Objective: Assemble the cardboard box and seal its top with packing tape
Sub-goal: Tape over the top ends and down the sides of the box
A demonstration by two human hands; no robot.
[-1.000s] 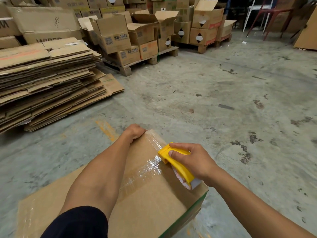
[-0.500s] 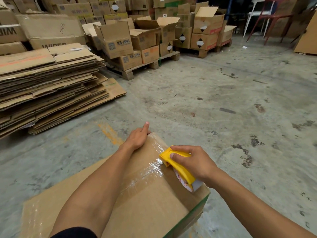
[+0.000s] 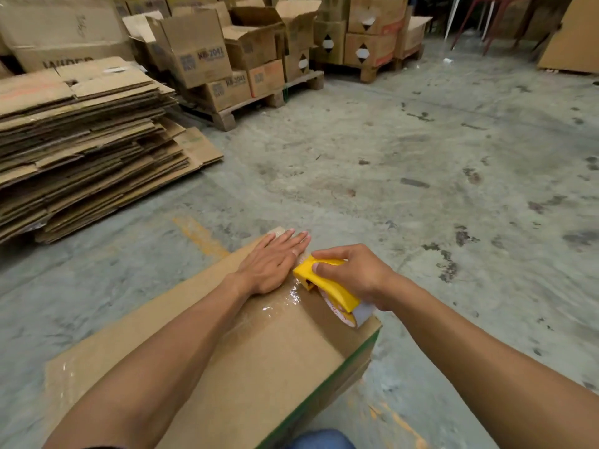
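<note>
A closed brown cardboard box (image 3: 259, 361) stands on the concrete floor in front of me, with a strip of clear packing tape (image 3: 278, 303) running along its top seam. My left hand (image 3: 275, 262) lies flat, palm down, on the tape at the box's far end, fingers together. My right hand (image 3: 353, 273) grips a yellow tape dispenser (image 3: 327, 286) with a tape roll, held on the box top right beside the left hand.
A tall stack of flattened cartons (image 3: 81, 147) lies on the floor at the left. Pallets with open and stacked boxes (image 3: 233, 53) stand behind it. Chair legs (image 3: 486, 24) and a leaning cardboard sheet (image 3: 573, 37) are at the far right.
My left hand has come off the far edge of the box and now lies flat on the tape. The dispenser has stayed near the seam's far end.
</note>
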